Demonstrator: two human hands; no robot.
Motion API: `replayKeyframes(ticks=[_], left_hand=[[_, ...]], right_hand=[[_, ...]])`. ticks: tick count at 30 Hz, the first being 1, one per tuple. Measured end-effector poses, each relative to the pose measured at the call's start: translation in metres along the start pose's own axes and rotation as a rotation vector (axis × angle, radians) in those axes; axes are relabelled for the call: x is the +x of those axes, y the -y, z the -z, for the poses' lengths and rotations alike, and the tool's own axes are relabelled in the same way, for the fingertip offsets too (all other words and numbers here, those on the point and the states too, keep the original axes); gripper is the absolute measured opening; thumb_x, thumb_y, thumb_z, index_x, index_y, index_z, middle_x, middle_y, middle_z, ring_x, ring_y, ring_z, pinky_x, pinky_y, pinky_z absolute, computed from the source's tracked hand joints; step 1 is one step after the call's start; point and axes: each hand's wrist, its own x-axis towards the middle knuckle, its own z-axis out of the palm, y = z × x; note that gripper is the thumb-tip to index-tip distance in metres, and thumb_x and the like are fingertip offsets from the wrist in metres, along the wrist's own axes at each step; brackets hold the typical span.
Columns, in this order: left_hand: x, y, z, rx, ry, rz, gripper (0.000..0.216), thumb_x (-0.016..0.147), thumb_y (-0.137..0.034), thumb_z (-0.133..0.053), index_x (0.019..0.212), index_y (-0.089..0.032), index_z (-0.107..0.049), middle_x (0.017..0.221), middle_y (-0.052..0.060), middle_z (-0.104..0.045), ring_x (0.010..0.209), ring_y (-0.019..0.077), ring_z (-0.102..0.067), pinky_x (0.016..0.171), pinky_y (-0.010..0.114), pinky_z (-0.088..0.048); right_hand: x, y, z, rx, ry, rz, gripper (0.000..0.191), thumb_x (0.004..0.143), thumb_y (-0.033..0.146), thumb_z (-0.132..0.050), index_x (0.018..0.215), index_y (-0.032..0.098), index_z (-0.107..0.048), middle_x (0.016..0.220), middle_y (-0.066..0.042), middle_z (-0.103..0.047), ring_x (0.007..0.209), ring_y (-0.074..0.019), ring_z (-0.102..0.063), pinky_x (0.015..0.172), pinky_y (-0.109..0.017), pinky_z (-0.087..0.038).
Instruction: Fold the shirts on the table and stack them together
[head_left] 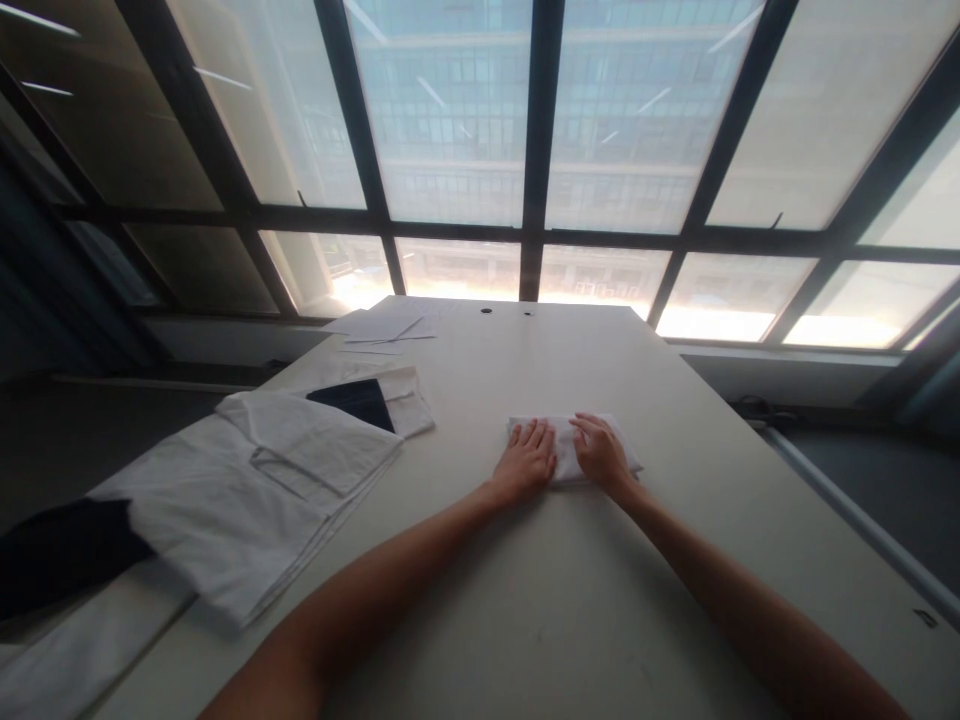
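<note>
A small folded white cloth (566, 457) lies flat on the white table (495, 600), in front of me. My left hand (527, 458) rests palm down on its left part, fingers stretched out and pointing away from me. On the right part of the cloth lies my right hand (600, 450), its fingers extended and a little bent, touching the fabric. Both hands press from above and neither is wrapped round the cloth. Parts of the cloth are hidden under the hands.
Left of my arms lies a pile of white garments (247, 490) with dark cloth (356, 403) among them, partly over the table's left edge. Paper sheets (382, 325) lie at the far left. Tall windows (457, 120) stand behind the table. A pale rail (855, 510) runs along the right.
</note>
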Motion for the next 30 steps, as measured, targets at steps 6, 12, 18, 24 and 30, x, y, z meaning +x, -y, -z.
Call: replayKeyframes(ticks=[6, 12, 18, 24, 30], left_hand=[[-0.004, 0.012, 0.013, -0.03, 0.074, 0.129, 0.064, 0.102, -0.047, -0.037, 0.155, -0.012, -0.031, 0.162, 0.02, -0.027, 0.152, 0.0338, -0.018, 0.12, 0.058, -0.012], [-0.008, 0.057, 0.022, -0.012, 0.104, 0.317, 0.057, 0.104, -0.038, -0.031, 0.152, -0.008, -0.035, 0.16, 0.023, -0.03, 0.15, 0.0345, -0.023, 0.118, 0.06, -0.014], [-0.003, 0.077, 0.033, -0.13, -0.255, 0.425, 0.038, 0.096, -0.018, -0.042, 0.127, -0.012, -0.062, 0.126, 0.017, -0.065, 0.12, 0.0255, -0.059, 0.107, 0.041, -0.041], [-0.008, 0.031, 0.042, -0.156, -0.277, 0.086, 0.036, 0.099, -0.025, -0.047, 0.132, -0.018, -0.06, 0.12, 0.011, -0.067, 0.117, 0.0245, -0.058, 0.106, 0.04, -0.042], [-0.019, 0.013, 0.022, -0.016, 0.104, -0.14, 0.057, 0.103, -0.05, -0.041, 0.155, -0.025, -0.037, 0.162, 0.011, -0.031, 0.151, 0.0332, -0.02, 0.12, 0.057, -0.015]], right_hand=[[0.007, -0.025, -0.02, -0.258, 0.209, -0.01, 0.056, 0.101, 0.045, -0.037, 0.144, 0.011, -0.049, 0.153, -0.02, -0.045, 0.147, -0.0297, -0.032, 0.12, -0.055, -0.019], [0.002, -0.067, -0.004, -0.245, 0.206, -0.186, 0.064, 0.1, 0.053, -0.034, 0.147, 0.011, -0.047, 0.157, -0.022, -0.037, 0.148, -0.0356, -0.028, 0.117, -0.065, -0.018], [-0.005, -0.095, 0.007, -0.01, 0.012, -0.213, 0.051, 0.096, 0.042, -0.04, 0.134, 0.016, -0.061, 0.141, -0.017, -0.059, 0.134, -0.0283, -0.051, 0.115, -0.051, -0.035], [0.002, -0.093, 0.027, 0.081, -0.242, -0.254, 0.046, 0.092, 0.03, -0.037, 0.115, 0.011, -0.071, 0.117, -0.018, -0.071, 0.111, -0.0281, -0.065, 0.102, -0.047, -0.049], [-0.011, -0.042, 0.026, -0.109, -0.106, 0.07, 0.047, 0.097, 0.026, -0.037, 0.14, 0.018, -0.056, 0.151, -0.013, -0.048, 0.143, -0.027, -0.039, 0.117, -0.05, -0.034]])
